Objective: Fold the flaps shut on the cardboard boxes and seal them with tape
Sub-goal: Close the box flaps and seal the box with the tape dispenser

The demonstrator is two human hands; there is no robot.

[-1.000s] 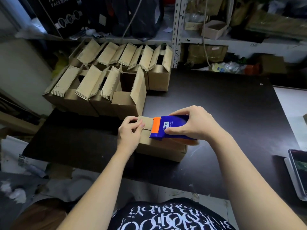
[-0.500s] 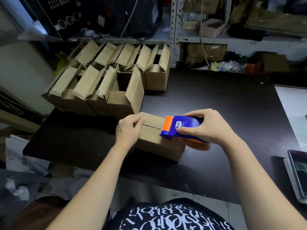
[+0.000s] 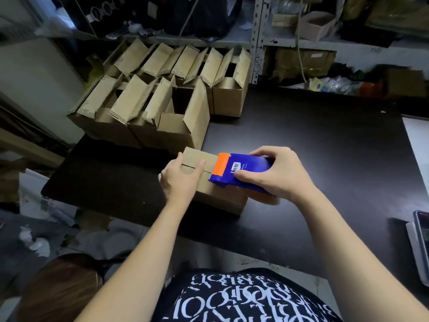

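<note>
A small cardboard box (image 3: 216,201) lies on the black table (image 3: 313,154) with its top flaps folded down and a seam along the middle. My left hand (image 3: 180,182) holds its left end, thumb lying on top by the seam and fingers over the edge. My right hand (image 3: 274,175) grips a blue tape dispenser (image 3: 243,169) with an orange front, which rests on the right part of the box top over the seam. The dispenser and hand hide that part of the top.
Several open cardboard boxes (image 3: 176,129) with raised flaps stand in two rows at the table's back left, just behind the closed box. A metal shelf upright (image 3: 257,38) rises behind them. A flat device (image 3: 421,240) lies at the table's right edge.
The dispenser has slid to the right along the seam, away from my left hand. My left hand has shifted from pressing the flap top to holding the box's left end.
</note>
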